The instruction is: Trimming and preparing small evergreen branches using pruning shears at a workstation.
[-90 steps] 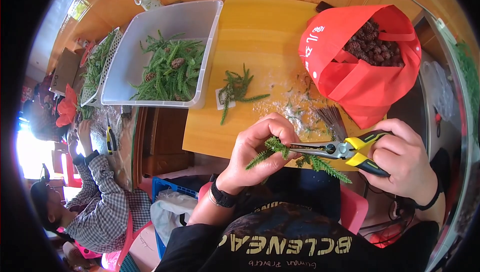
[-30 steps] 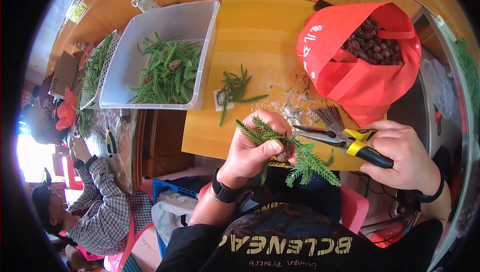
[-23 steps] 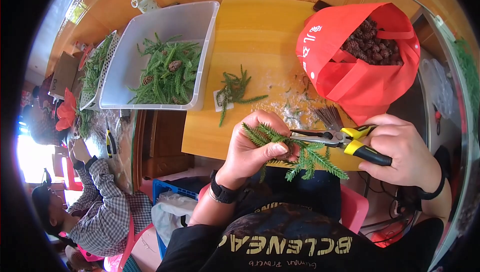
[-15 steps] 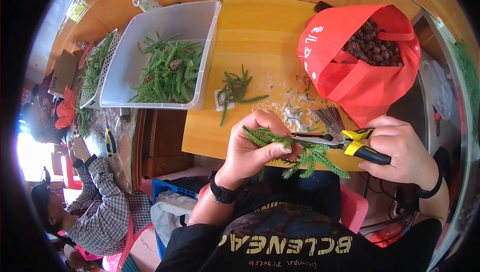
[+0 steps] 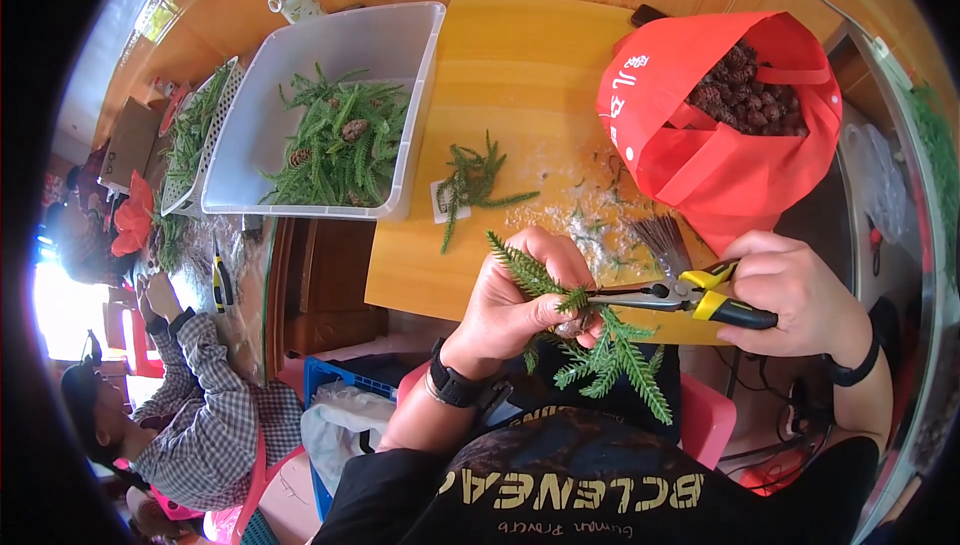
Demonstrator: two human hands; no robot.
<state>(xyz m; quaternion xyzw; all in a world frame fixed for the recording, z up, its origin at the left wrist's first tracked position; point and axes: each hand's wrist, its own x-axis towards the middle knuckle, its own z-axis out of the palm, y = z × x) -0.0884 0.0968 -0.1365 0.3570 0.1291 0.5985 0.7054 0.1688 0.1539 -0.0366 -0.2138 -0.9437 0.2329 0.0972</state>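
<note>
My left hand (image 5: 520,300) pinches a green artificial pine sprig (image 5: 625,360) near the table's front edge, with needled tips poking out above and below the fingers. A brownish pine cone (image 5: 572,327) shows partly under the thumb. In my right hand (image 5: 795,295) is a pair of pliers (image 5: 735,310) with yellow and black handles. The jaws point left and reach the sprig at my left fingertips; what exactly they grip is hidden. Another pine sprig (image 5: 475,180) lies on the yellow table (image 5: 510,75), partly over a small white tag.
A translucent bin (image 5: 420,115) of sprigs with cones stands left; a red bag (image 5: 660,125) of pine cones stands right. Thin brown wires (image 5: 660,240) and white flakes lie between. At far left sits another person (image 5: 205,415), with other pliers (image 5: 221,280) on that table.
The sprig has turned in my left hand: its lower branches hang further down and its upper tip points more upward. The cone has come into sight. The pliers' handles look slightly closer together.
</note>
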